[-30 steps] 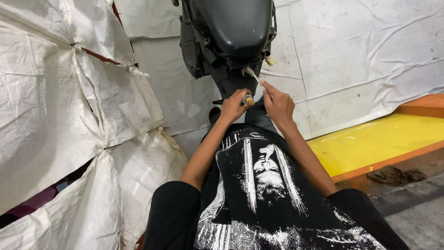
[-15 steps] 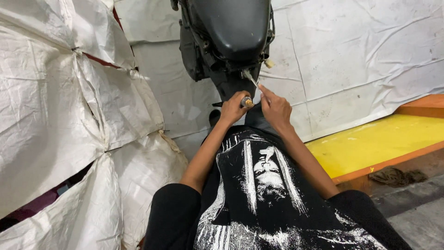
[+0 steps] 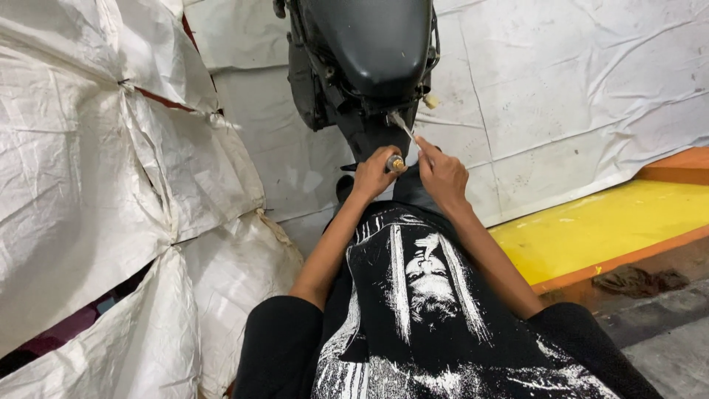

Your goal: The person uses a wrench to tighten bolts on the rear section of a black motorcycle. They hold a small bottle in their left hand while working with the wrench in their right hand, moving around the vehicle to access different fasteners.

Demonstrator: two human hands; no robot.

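Left hand (image 3: 373, 174) closed on brass-tipped tool (image 3: 396, 162); right hand (image 3: 443, 174) pinching white strip (image 3: 403, 125) at twelve o'clock, under black scooter (image 3: 369, 52). Could slip, judging by thin grip.

hands x2 (image 3: 377, 171) | screwdriver x1 (image 3: 402, 127) | black scooter x1 (image 3: 369, 52) | white sacks approx 4 (image 3: 81, 177)

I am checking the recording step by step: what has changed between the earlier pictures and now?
Hardly anything. The right hand has shifted slightly on the thin silver tool. The left hand still grips the small brass-coloured cylindrical piece under the black motorcycle body.
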